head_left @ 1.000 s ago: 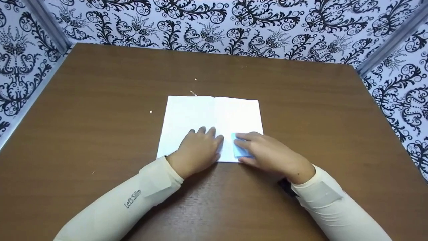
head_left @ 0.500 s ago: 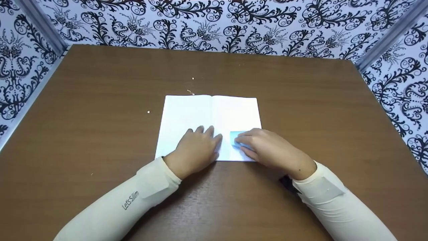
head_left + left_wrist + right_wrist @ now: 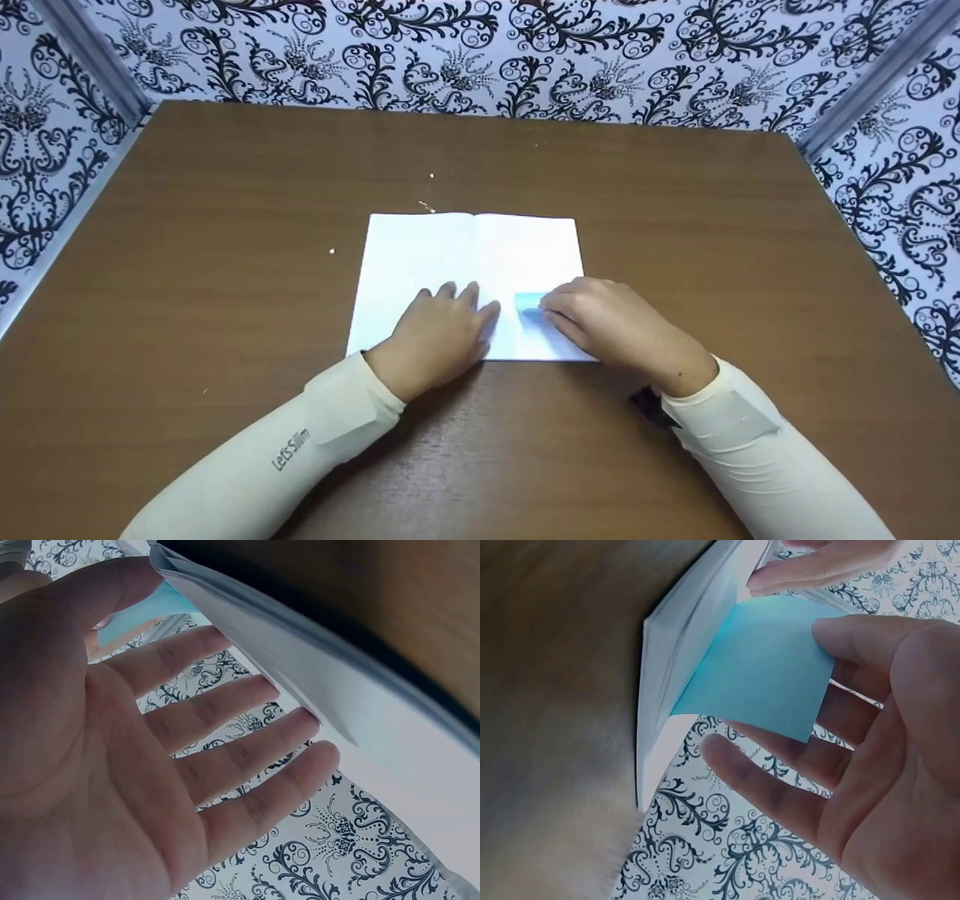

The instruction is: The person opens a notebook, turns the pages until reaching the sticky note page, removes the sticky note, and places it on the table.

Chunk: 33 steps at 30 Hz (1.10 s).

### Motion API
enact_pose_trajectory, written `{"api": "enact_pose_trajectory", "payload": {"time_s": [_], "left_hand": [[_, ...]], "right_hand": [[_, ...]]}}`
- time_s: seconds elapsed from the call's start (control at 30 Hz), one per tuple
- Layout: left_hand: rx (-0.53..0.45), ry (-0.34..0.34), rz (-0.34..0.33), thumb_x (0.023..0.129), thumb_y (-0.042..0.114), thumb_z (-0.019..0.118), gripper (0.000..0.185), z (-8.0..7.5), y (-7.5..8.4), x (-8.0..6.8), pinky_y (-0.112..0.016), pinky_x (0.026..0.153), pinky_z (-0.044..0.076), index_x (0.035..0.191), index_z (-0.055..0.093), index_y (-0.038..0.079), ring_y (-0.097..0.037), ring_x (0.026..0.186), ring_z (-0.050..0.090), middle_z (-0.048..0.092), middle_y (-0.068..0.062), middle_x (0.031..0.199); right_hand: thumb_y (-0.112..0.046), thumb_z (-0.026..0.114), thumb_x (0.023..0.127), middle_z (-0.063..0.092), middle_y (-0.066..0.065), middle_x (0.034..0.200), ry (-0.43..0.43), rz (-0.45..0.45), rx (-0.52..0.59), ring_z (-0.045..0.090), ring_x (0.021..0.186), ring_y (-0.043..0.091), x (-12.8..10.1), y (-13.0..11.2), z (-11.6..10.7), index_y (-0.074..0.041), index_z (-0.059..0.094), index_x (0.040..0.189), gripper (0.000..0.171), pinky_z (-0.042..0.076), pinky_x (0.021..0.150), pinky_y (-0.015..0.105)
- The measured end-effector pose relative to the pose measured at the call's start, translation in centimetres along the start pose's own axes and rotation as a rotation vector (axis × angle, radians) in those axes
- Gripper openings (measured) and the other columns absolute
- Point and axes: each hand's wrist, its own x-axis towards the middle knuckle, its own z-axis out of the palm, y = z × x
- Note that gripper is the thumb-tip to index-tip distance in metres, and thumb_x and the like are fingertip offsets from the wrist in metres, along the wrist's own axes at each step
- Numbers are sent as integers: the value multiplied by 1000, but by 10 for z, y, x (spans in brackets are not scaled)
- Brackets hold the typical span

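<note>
An open notebook [image 3: 420, 247] with blank white pages lies on the brown table. Spread, fairly straight fingers of my left hand [image 3: 442, 334] rest on its left page near the fold; in the left wrist view the fingertips touch the paper. Between thumb and fingers, my right hand [image 3: 619, 322] pinches the free edge of a light blue sticky note [image 3: 765, 667]. One side of the note meets the right page while the held side stands raised, as the right wrist view shows. From the head view, the right hand covers part of the note.
Small white specks, such as one scrap [image 3: 332, 251], lie on the table [image 3: 225, 187] left of and beyond the notebook. Patterned black-and-white panels [image 3: 450, 60] stand along the table's back and sides.
My right hand has gone from lying over the flat sticky note to pinching its near edge and lifting it off the page. My left hand stays in place on the notebook.
</note>
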Motion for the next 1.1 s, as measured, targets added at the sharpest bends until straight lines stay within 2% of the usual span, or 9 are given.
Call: {"api": "enact_pose_trajectory", "payload": {"time_s": [0.17, 0.37, 0.47, 0.7, 0.87, 1.1], "left_hand": [[-5, -34, -6, 99, 37, 58, 42, -1, 0, -1, -52, 79, 58, 137, 60, 20, -38, 105, 68, 65, -18, 127], [3, -9, 4, 98, 35, 59, 39, -1, 0, 0, -50, 73, 59, 135, 62, 21, -34, 96, 69, 68, -16, 115], [5, -19, 2, 98, 35, 59, 40, -1, 1, 0, -50, 74, 59, 136, 62, 21, -34, 96, 69, 67, -15, 115], [2, -26, 5, 98, 35, 59, 39, -1, 1, 0, -49, 73, 59, 135, 61, 20, -34, 96, 68, 67, -15, 114], [6, -22, 12, 98, 34, 59, 40, 0, 0, 0, -49, 71, 59, 135, 61, 20, -33, 94, 68, 67, -16, 113], [-2, 3, 22, 99, 34, 58, 38, 1, 0, -1, -48, 69, 59, 134, 61, 19, -35, 94, 69, 66, -16, 111]], "right_hand": [[-15, 63, 96, 76, 4, 97, 34, 24, -19, 71, 92, 24, 1, 3, -3, -7, 76, 99, 16, 56, 81, 46], [-15, 63, 95, 74, 3, 83, 64, 64, -50, 66, 78, 24, 2, 6, -6, -8, 74, 86, 15, 53, 75, 48], [-15, 62, 95, 72, 3, 78, 75, 79, -60, 63, 73, 24, 1, 8, -7, -8, 72, 83, 17, 51, 71, 48], [-16, 61, 96, 73, 5, 84, 88, 132, -60, 67, 79, 27, 0, 11, -10, -8, 73, 89, 17, 52, 67, 49], [-18, 60, 98, 75, 6, 92, 78, 176, -49, 69, 86, 29, 0, 13, -11, -7, 75, 95, 19, 54, 71, 51], [-19, 59, 99, 76, 9, 92, 91, 196, -36, 69, 84, 29, 0, 16, -13, -5, 75, 98, 21, 54, 72, 50]]}}
